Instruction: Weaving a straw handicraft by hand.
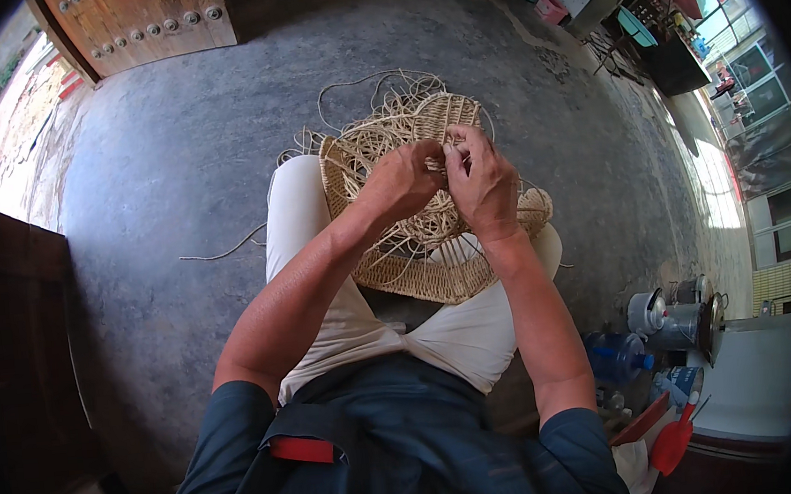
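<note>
Both your left hand (pixel 401 182) and right hand (pixel 486 187) pinch above the woven straw piece (pixel 427 280), the right nearer its far flap (pixel 447 109); any strand between the fingers is unclear.

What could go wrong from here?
The tangled loose cords lie close by the left hand and right hand, so they might snag or knot.
One stray strand trails over the floor at the person's left and could get caught.
The woven piece rests on the legs; shifting them might tip it.
</note>
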